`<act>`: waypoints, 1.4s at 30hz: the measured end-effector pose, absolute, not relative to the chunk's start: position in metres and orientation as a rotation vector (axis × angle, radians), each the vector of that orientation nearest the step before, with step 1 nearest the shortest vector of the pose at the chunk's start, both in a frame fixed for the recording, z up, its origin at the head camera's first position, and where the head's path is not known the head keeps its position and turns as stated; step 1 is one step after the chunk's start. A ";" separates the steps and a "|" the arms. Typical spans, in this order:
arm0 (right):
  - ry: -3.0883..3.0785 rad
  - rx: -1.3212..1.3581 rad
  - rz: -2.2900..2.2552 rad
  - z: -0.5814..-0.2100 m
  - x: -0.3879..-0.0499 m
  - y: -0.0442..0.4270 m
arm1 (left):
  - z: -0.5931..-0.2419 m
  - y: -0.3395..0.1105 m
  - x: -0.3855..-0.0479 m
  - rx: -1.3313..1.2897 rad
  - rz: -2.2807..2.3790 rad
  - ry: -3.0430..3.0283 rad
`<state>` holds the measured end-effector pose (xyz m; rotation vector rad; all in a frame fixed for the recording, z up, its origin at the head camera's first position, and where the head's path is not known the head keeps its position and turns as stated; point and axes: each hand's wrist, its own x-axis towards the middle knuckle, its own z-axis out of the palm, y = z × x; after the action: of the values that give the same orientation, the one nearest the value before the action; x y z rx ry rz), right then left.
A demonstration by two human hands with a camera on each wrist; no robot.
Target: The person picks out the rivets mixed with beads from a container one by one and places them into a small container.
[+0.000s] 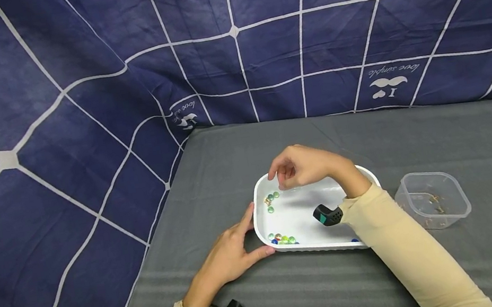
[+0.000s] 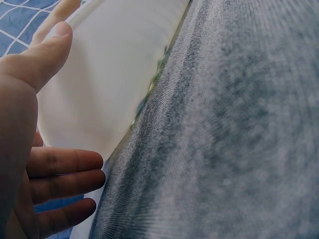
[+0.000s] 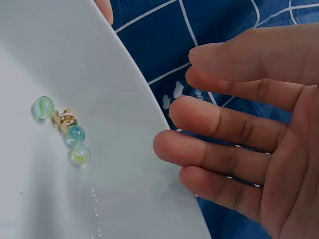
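Note:
A white tray stands on the grey cloth. My left hand touches its left end and near corner, index finger on the end and thumb at the front; its fingers look straight. Over the tray's far left part hovers my right hand, with loosely bent fingers; thumb and index tips are close, and nothing shows between them. Below it, several glass marbles lie beside a small gold-coloured metal piece, whose kind is unclear. More coloured marbles gather along the near left edge.
Right of the tray stands a clear plastic container with small gold-coloured pieces inside. A blue marble lies at the tray's near right side, by my right sleeve. Blue checked cloth hangs behind and left.

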<state>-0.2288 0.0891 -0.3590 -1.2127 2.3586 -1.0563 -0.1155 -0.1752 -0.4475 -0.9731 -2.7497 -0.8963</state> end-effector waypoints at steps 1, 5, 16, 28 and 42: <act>2.355 -1.210 -1.054 -0.360 -0.229 0.089 | -0.447 -0.175 -0.115 -0.974 -0.900 -2.750; 2.345 -1.202 -1.036 -0.363 -0.229 0.087 | -0.447 -0.175 -0.115 -0.980 -0.917 -2.754; 2.368 -1.207 -0.905 -0.372 -0.230 0.079 | -0.447 -0.175 -0.115 -0.979 -0.903 -2.756; 2.385 -1.160 -0.738 -0.379 -0.228 0.070 | -0.447 -0.175 -0.116 -0.992 -0.913 -2.751; 2.438 -1.113 -0.619 -0.391 -0.227 0.057 | -0.446 -0.176 -0.115 -0.983 -0.931 -2.766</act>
<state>-0.2273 0.0573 -0.3912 -1.1128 2.4382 -0.6185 -0.1150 -0.1758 -0.4460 -0.9830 -2.7662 -0.9312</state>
